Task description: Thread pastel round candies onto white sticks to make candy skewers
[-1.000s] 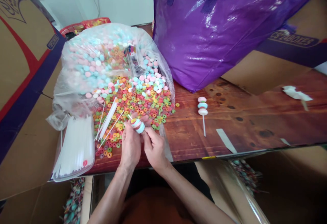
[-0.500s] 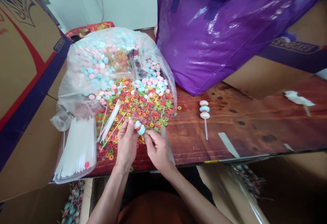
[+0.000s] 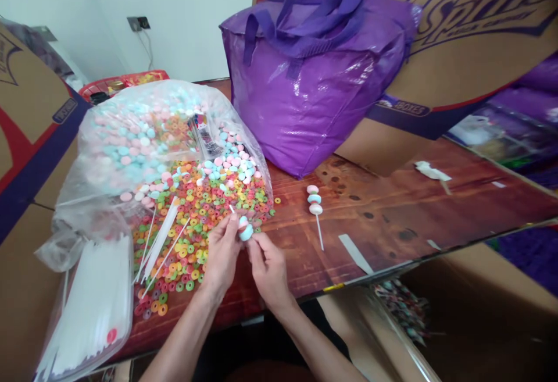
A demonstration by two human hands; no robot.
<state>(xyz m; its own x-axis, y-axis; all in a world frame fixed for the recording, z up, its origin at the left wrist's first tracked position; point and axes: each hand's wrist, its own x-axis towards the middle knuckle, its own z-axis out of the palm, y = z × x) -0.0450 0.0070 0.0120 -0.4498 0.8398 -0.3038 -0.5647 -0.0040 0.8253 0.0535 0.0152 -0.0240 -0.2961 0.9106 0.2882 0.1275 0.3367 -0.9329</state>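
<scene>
My left hand (image 3: pixel 223 249) and my right hand (image 3: pixel 267 263) meet over the table's near edge, both pinched on a candy skewer (image 3: pixel 244 229) with pink and blue discs on a thin white stick. Just beyond them lies a heap of small coloured candy rings (image 3: pixel 204 196) spilling from an open clear plastic bag (image 3: pixel 131 138) that also holds pink and blue candy discs. Loose white sticks (image 3: pixel 161 239) lie on the rings left of my left hand. A finished skewer (image 3: pixel 314 207) with three discs lies on the wooden table (image 3: pixel 392 207) to the right.
A big purple tote bag (image 3: pixel 314 79) stands behind the finished skewer. Cardboard boxes (image 3: pixel 26 114) flank the table on the left and at the back right. A clear pack of white sticks (image 3: pixel 87 306) lies at the near left. A white paper strip (image 3: pixel 355 253) and crumpled wrapper (image 3: pixel 431 171) rest on the table.
The camera has tilted up and to the right, so the whole purple bag now shows. My hands stay together on the skewer, with small finger shifts around the discs.
</scene>
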